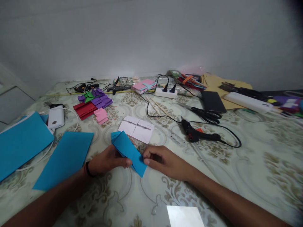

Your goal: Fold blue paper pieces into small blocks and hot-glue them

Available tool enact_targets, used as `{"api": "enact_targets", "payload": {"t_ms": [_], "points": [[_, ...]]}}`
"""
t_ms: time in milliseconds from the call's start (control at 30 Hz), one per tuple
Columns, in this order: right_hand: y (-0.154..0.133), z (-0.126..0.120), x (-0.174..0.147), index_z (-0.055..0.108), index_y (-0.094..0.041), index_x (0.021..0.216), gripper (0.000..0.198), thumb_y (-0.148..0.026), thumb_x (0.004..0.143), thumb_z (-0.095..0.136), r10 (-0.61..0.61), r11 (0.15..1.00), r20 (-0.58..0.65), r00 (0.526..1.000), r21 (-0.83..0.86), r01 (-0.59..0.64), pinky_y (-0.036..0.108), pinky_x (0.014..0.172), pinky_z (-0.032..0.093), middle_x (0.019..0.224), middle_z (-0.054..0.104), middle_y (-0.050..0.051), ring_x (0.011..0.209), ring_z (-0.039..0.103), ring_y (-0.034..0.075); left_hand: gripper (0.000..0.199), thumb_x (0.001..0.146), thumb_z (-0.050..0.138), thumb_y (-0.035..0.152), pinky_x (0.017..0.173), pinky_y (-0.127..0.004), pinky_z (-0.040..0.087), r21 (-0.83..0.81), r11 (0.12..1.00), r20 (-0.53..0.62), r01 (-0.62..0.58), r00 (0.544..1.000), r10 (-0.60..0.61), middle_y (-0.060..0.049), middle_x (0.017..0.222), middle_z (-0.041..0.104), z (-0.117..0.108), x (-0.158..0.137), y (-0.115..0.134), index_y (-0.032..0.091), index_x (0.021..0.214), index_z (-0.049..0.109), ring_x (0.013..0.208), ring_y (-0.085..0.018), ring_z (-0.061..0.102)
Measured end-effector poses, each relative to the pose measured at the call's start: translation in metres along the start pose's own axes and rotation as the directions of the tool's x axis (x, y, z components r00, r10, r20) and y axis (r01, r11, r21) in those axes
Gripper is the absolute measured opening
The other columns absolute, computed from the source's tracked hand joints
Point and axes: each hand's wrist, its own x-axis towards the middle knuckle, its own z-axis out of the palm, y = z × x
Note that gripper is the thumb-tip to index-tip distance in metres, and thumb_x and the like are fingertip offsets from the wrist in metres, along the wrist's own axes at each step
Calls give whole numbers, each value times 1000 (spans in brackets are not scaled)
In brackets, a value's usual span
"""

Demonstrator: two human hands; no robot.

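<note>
Head view: the left hand [111,160] grips a bright blue folded paper piece [130,151], its thumb across the front and the other fingers partly hidden behind. The right hand [165,162] has its thumb and index finger closed on the same piece's right edge, the remaining fingers curled in. So the blue piece sits between both sets of fingertips, tilted, above a cream tablecloth with brown scrollwork [142,201].

Just beyond the fingertips lies a white creased rectangular paper [137,128]. Left of the left fingers is a flat blue paper sheet [63,160], with larger blue sheets [21,145] farther out. Ahead and left of the left fingers are a small pink folded paper [101,116], a red folded paper [85,109] and purple folded papers [101,99]. Ahead and right of the right fingers rests a black glue gun [194,132], with black-handled scissors [205,115] beyond. Farthest ahead stands a white power strip [165,93].
</note>
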Motion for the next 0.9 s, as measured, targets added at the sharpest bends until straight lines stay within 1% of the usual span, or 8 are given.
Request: {"api": "enact_targets", "payload": {"t_ms": [100, 233, 333, 400, 467, 633, 800, 900], "points": [[-1, 0, 1, 64, -15, 90, 37, -49, 101, 55, -36, 998, -10, 999, -43, 36, 28, 68, 45, 83, 64, 6, 76, 56, 17, 47, 88, 71, 60, 67, -28, 52, 10, 1000, -31, -6, 999, 7, -5, 76, 70, 1, -1, 0, 13, 90, 66, 70, -17, 64], [-1, 0, 1, 64, -15, 90, 37, -48, 103, 52, -52, 997, -11, 999, -63, 51, 29, 72, 46, 85, 65, 7, 78, 57, 18, 52, 96, 58, 62, 70, -28, 51, 54, 998, -58, -14, 998, 18, -5, 74, 69, 2, -3, 4, 13, 81, 65, 71, -17, 64], [0, 0, 1, 64, -16, 89, 36, -47, 103, 51, -64, 994, -23, 998, -86, 61, 29, 72, 45, 84, 65, 6, 77, 57, 18, 48, 95, 60, 61, 71, -29, 52, 101, 995, -123, 2, 992, 11, -4, 77, 69, 1, -4, 5, 15, 84, 64, 73, -18, 63], [1, 1, 2, 64, -16, 89, 36, -46, 103, 51, -74, 993, -31, 997, -97, 70, 29, 71, 45, 83, 65, 6, 77, 58, 18, 44, 92, 64, 60, 74, -29, 53, 166, 986, -183, 21, 983, 10, -4, 83, 70, 1, -4, 7, 16, 87, 65, 79, -19, 62], [1, 1, 2, 64, -16, 89, 36, -46, 104, 50, -77, 991, -34, 996, -109, 72, 29, 71, 45, 83, 65, 6, 77, 57, 18, 42, 91, 65, 58, 78, -30, 53, 219, 975, -215, 46, 977, 2, -4, 88, 70, 2, -5, 9, 16, 89, 65, 85, -21, 62], [0, 2, 2, 64, -16, 89, 35, -44, 103, 51, -66, 989, -37, 997, -131, 60, 29, 70, 45, 82, 64, 5, 75, 56, 17, 47, 95, 56, 61, 76, -30, 54, 190, 978, -180, 90, 982, -56, -4, 82, 70, 3, -6, 14, 15, 86, 65, 83, -22, 63], [-1, 3, 2, 63, -16, 90, 31, -42, 103, 53, -54, 992, -44, 998, -115, 48, 27, 69, 45, 81, 62, 3, 75, 55, 16, 47, 92, 59, 63, 75, -30, 53, 249, 967, -167, 59, 986, -17, -5, 83, 69, 2, -4, 10, 17, 83, 64, 82, -21, 63], [-1, 3, 1, 60, -17, 96, 23, -39, 102, 55, -73, 995, -46, 996, -66, 70, 27, 70, 46, 84, 59, 2, 75, 54, 15, 45, 92, 59, 61, 75, -31, 53, 294, 955, -138, 39, 990, 3, -5, 86, 68, 3, -3, 11, 16, 89, 64, 83, -22, 62]]}}
